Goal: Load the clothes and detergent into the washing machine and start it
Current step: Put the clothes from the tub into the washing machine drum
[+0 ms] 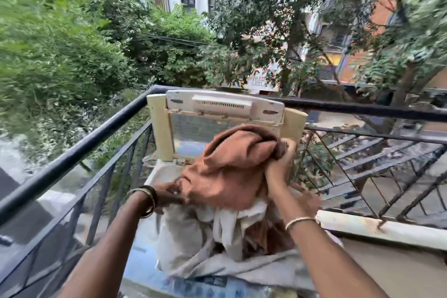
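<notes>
— Right, what am I handling here?

— I've got a brown garment (232, 164) bunched up over the open washing machine (157, 172), whose lid (225, 106) is tipped up at the back by the balcony railing (72, 150). It reads as soft and limp, light enough to judge by the way it drapes. Nothing rigid to grab, so I'd take it by gathered folds, not by an edge that would slide free.

— And the hands?

— My right hand (280, 164) has its fingers (289, 146) clenched on a twisted wad at the cloth's upper right corner. My left hand (171, 193) is at the lower left edge, touching the fabric; the blur keeps me from telling whether those fingers are curled round it or just pressing.

— Where's the rest of the load?

— Beneath the brown piece: a heap of pale clothes (217, 232), white and grey, mounded above the opening and spilling toward the control panel (205, 290). I'd say it needs pushing down.
</notes>
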`<state>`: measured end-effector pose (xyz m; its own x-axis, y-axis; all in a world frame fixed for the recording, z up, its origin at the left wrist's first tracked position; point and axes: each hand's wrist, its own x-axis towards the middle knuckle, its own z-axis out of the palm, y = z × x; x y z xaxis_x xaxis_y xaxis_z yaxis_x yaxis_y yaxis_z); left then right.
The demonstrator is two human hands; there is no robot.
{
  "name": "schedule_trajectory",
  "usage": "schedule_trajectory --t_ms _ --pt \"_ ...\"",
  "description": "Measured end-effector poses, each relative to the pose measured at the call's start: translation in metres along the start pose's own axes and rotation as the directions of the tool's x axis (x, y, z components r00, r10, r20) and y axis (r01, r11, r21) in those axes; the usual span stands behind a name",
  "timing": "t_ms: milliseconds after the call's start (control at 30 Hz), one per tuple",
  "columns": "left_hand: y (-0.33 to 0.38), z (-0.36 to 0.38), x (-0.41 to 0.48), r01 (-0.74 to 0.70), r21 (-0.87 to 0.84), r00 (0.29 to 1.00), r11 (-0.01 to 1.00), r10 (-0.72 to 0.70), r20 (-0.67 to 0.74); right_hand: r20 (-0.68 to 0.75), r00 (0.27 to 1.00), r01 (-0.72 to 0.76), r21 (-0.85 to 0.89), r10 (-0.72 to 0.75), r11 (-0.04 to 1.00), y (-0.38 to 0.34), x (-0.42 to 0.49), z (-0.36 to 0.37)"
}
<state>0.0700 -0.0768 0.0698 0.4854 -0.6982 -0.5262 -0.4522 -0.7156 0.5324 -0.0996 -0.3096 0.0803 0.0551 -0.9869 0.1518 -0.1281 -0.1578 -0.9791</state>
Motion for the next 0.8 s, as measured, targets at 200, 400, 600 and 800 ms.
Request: schedule_trajectory --t_ms 200,400,600,800 --pt "-0.036 0.019 0.073 -0.031 -0.004 0.982 1.0 0.03 -0.185 0.363 0.927 0.199 -0.271 -0.092 0.942 0.109 -0.049 0.034" --pt "-0.009 0.075 0.09 -0.003 -0.13 0.989 0.992 -0.016 -0.145 0.867 0.31 0.472 -0.497 0.39 0.728 0.157 -0.063 0.056" --pt "0.001 0.116 0.105 -0.006 -0.128 0.994 0.992 -0.008 -0.106 0.819 0.554 0.358 -0.394 0.146 0.847 0.134 -0.019 0.028" --pt "0.031 0.145 0.113 -0.087 -0.161 0.994 0.983 0.075 -0.082 0.253 0.964 0.194 -0.45 -0.084 0.872 0.176 0.046 -0.103"
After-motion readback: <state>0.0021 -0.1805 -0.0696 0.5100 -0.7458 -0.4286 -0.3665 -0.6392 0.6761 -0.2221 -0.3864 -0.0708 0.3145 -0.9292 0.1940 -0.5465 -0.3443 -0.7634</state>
